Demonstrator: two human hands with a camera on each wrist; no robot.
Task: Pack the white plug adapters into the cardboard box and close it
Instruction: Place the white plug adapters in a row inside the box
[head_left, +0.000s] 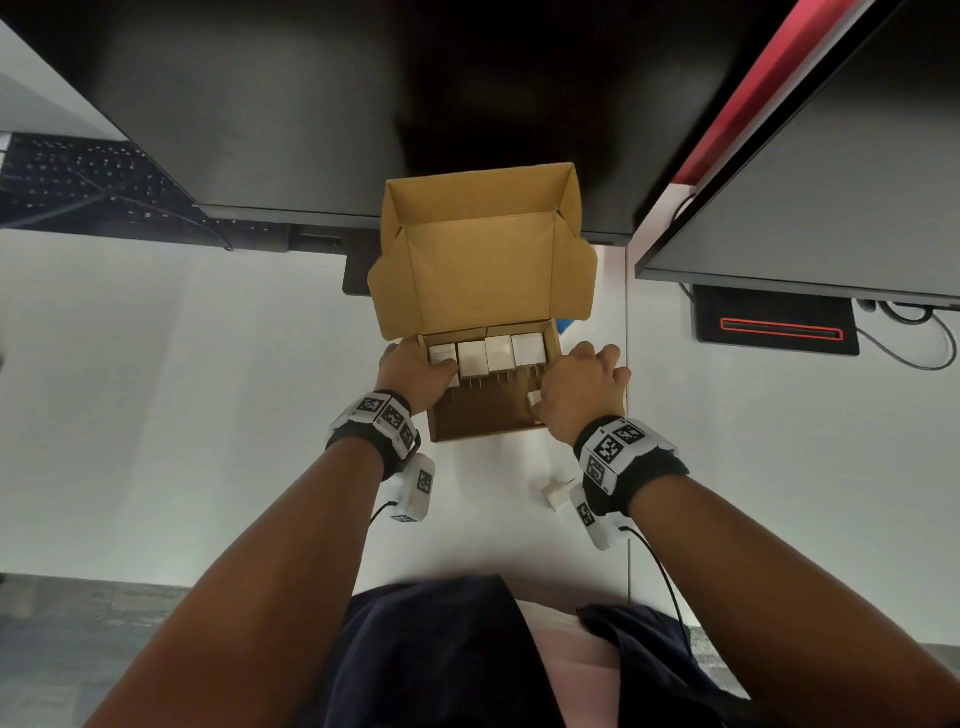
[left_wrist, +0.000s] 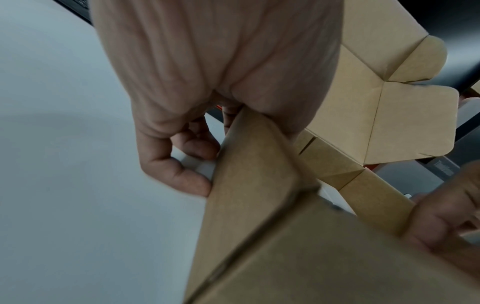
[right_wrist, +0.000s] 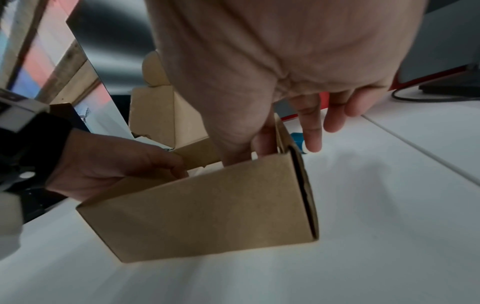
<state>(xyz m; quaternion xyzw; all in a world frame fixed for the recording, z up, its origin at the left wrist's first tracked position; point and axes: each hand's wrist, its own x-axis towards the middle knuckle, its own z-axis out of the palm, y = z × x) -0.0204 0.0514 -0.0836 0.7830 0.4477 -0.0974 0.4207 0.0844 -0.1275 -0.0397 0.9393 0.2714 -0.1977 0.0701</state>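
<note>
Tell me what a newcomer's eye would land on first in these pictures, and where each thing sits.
The open cardboard box at the centre of the white desk, lid standing up, with a row of white plug adapters along its far wall. The left hand and right hand flank it, and one loose adapter lies on the desk nearer the person.

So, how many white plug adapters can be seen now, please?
6. Four stand in a row at the far side of the cardboard box. One is under the right hand. One lies on the table. The hands may hide more.
</note>
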